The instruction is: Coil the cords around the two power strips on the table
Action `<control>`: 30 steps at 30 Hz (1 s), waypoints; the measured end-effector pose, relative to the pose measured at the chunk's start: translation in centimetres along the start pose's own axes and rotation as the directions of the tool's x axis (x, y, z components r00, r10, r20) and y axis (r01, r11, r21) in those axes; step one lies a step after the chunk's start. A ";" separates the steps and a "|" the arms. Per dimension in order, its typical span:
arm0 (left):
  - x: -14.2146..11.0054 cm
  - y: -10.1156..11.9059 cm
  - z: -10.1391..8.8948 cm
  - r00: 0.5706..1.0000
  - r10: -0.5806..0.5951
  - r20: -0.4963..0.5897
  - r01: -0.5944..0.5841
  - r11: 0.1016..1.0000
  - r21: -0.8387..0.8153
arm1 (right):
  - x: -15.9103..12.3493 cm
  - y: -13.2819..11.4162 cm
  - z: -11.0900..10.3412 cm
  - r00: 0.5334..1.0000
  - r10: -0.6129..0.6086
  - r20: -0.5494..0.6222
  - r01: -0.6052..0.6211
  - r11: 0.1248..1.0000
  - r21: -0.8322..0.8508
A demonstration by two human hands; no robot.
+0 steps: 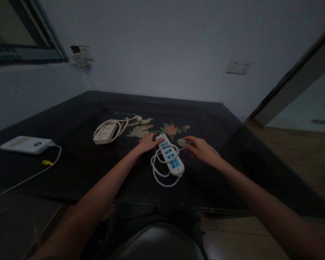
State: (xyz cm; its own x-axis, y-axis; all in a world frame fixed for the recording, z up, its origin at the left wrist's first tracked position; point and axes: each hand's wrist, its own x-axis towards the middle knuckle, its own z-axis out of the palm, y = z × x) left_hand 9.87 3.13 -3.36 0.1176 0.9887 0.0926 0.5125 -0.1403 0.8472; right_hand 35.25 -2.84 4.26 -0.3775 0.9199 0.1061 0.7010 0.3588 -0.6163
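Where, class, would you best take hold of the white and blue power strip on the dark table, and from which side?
Probably across the long narrow sides of the power strip, coming from above at its near end. It lies flat, its cord loops around it, and the left hand touches its far end.

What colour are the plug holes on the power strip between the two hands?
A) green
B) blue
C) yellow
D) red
B: the white power strip lying between the left hand and the right hand has blue socket faces, with its white cord looped around it.
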 end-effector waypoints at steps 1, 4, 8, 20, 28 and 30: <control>0.0 0.0 0.0 1.000 -0.011 -0.001 0.011 1.000 0.007 | -0.2 0.0 0.8 1.000 0.026 -0.011 -0.025 0.999 0.036; -0.3 0.2 0.0 1.000 -0.030 0.006 0.030 1.000 0.007 | -1.6 -0.3 3.0 0.992 0.089 -0.086 -0.083 0.994 0.068; -0.8 0.8 0.5 0.999 -0.041 0.035 0.043 0.998 -0.053 | -3.2 -1.4 5.3 0.978 0.079 -0.191 -0.095 0.993 -0.073; -2.2 3.4 -1.3 0.964 -0.128 0.233 0.235 0.822 -0.519 | -3.4 1.2 5.0 0.958 0.125 -0.258 -0.087 0.985 0.151; -1.3 3.5 -2.4 0.955 -0.260 0.140 0.252 0.473 -0.844 | -5.2 4.6 0.5 0.893 0.207 -0.399 -0.040 0.921 0.387; -0.8 3.3 -2.5 0.945 -0.304 0.121 0.243 0.404 -0.882 | -5.6 4.7 0.1 0.889 0.211 -0.406 -0.030 0.912 0.408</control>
State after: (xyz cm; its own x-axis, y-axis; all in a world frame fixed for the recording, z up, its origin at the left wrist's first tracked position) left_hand 9.37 1.98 0.62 0.0586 0.9706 -0.2334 -0.5150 0.2297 0.8259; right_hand 40.63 -6.35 0.71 0.0580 0.9580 0.2810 0.4043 0.2348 -0.8840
